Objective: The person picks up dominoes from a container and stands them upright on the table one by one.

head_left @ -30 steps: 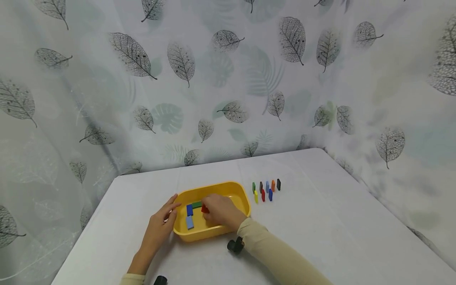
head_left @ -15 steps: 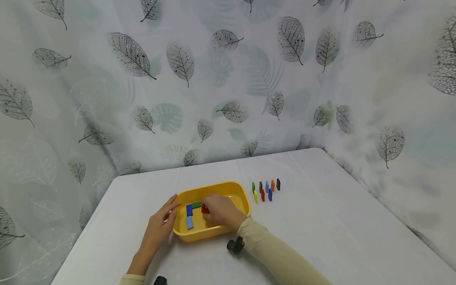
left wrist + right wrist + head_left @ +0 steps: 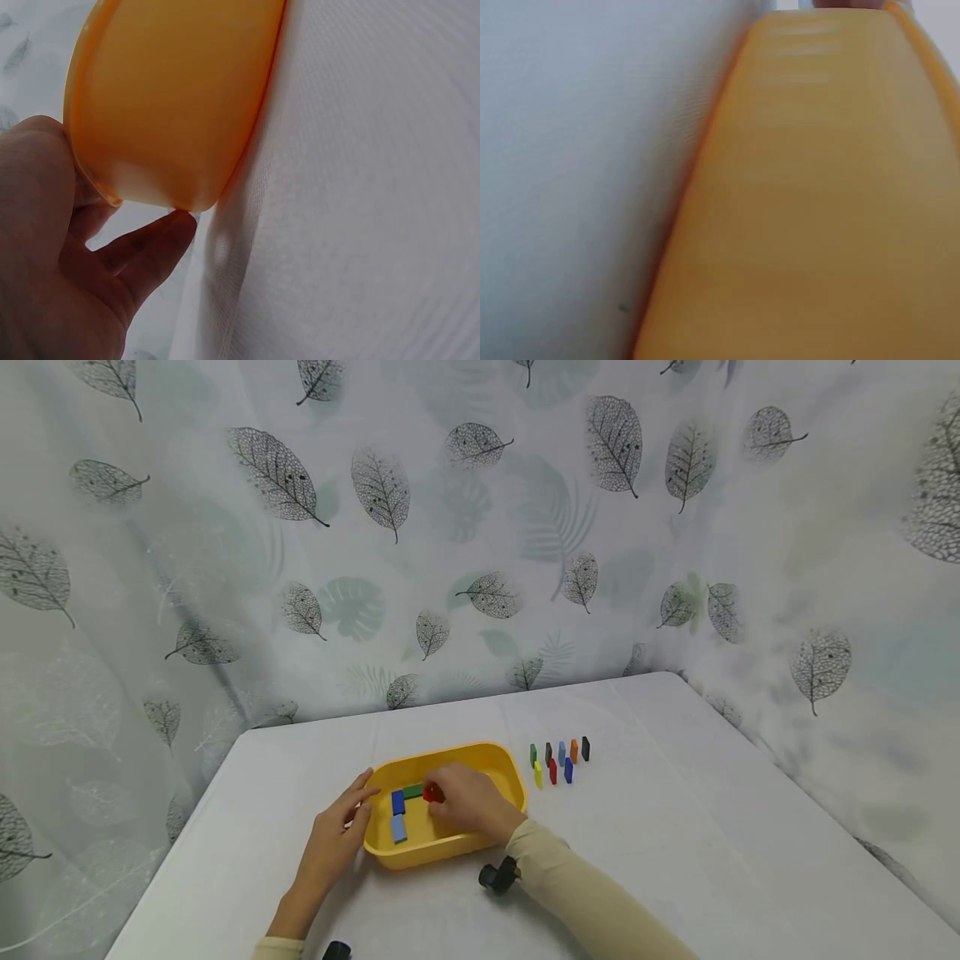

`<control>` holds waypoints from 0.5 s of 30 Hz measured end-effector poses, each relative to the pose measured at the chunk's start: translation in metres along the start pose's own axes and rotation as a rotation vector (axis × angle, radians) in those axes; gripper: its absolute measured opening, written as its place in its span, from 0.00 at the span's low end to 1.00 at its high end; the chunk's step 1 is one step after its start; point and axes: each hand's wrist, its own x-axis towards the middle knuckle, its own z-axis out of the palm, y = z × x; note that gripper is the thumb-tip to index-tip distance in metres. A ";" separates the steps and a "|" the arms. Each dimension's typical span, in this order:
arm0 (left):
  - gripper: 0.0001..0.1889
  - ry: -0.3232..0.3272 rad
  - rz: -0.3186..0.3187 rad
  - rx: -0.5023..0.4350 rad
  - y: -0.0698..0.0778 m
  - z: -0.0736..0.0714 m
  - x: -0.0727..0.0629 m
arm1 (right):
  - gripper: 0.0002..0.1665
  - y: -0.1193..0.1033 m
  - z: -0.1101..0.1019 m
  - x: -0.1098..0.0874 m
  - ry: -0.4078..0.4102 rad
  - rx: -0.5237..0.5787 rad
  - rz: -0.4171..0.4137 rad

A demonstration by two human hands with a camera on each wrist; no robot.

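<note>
In the head view my right hand [image 3: 467, 800] is inside the yellow tray [image 3: 480, 837], pinching a red domino [image 3: 432, 792] between thumb and fingertips. The hand hides part of this domino. Beside it, a green domino [image 3: 413, 791] lies on the tray floor, with a dark blue domino [image 3: 398, 802] and a light blue domino [image 3: 398, 829] further left. My left hand [image 3: 341, 827] rests against the tray's left end, fingers loosely extended. Its fingertips [image 3: 176, 225] touch the outer wall in the left wrist view. The right wrist view is filled mostly by the tray's outer side [image 3: 810, 195].
To the right of the tray several dominoes stand upright in two rows, among them a yellow domino [image 3: 538, 774], a red one [image 3: 553, 771] and a black one [image 3: 586, 748]. A white cloth [image 3: 675, 827] covers the table. Leaf-patterned curtains [image 3: 480, 527] surround it.
The red domino in my right hand has tipped flatter, close to the green domino's right end. My right wrist has shifted slightly right. The left hand has stayed in place.
</note>
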 end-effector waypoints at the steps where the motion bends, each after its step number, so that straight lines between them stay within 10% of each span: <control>1: 0.17 0.001 0.002 -0.001 0.000 0.000 0.000 | 0.08 0.000 -0.001 -0.001 0.009 0.014 0.006; 15: 0.17 0.009 0.011 0.009 -0.001 0.000 0.000 | 0.11 0.003 -0.036 -0.027 0.102 0.140 0.011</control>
